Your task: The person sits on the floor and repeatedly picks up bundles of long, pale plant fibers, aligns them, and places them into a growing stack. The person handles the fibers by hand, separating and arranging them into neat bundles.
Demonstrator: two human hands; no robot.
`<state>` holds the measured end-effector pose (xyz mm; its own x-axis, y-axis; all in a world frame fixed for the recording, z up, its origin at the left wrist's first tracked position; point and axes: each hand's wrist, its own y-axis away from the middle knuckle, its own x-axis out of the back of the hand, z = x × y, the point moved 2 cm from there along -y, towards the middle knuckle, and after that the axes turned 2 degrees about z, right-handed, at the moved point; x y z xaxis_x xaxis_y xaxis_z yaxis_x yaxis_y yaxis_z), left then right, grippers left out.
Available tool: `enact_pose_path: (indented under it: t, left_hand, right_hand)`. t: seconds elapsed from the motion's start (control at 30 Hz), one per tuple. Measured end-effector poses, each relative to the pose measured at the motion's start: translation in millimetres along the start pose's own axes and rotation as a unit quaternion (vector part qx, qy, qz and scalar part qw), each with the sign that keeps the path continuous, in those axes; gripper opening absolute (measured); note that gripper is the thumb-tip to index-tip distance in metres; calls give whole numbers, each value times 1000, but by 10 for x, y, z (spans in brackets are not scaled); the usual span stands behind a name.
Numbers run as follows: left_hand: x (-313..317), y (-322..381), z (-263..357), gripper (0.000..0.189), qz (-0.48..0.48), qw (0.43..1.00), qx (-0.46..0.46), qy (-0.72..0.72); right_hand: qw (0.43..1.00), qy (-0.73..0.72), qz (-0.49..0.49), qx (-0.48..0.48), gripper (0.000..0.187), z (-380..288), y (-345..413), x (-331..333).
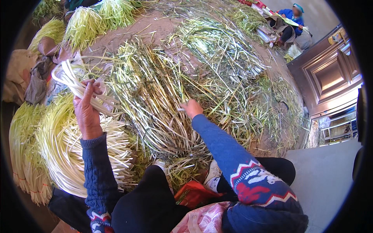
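My left hand [86, 109] is raised at the left, closed around a small bunch of long white stalks [70, 78]. Below it lies a large pile of cleaned stalks [70, 145], white at the butts and yellow-green at the leaves. In front of me spreads a heap of long, uncleaned stalks [151, 99] mixed with dry, dark leaves. Over the right side of this heap reaches my right hand [194, 108], its fingers bent towards the stalks. A small pale bit shows at its fingertips, but whether it grips a stalk is unclear.
Another loose heap of stalks [218, 46] lies farther off. Leaf litter [247, 116] covers the floor at right, near a brown panelled door [329, 75]. Tied bundles [29, 174] stand far left. At the upper right, a seated person [291, 20] holds stalks. A red bag [191, 192] lies between my feet.
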<state>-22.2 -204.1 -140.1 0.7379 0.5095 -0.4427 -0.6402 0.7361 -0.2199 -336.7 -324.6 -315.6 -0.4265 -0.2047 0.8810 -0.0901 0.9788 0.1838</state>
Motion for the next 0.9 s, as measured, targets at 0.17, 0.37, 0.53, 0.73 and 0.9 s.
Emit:
enact_pose_path:
  t: [0.17, 0.37, 0.53, 0.73, 0.9]
  left_hand:
    - [-12, 227, -285, 34, -4, 968, 169, 186]
    - [142, 404, -727, 31, -23, 891, 323, 317]
    - [54, 544, -853, 27, -33, 889, 361, 280]
    - [-163, 694, -847, 22, 38, 909, 367, 194]
    - [-162, 711, -825, 22, -3, 909, 392, 139]
  right_hand:
    - [955, -277, 78, -72, 12, 429, -93, 46]
    - [864, -246, 323, -299, 21, 1364, -24, 565]
    - [944, -213, 244, -63, 18, 949, -161, 474]
    - [969, -217, 90, -83, 15, 600, -609, -39]
    - [970, -174, 156, -58, 12, 398, -449, -52]
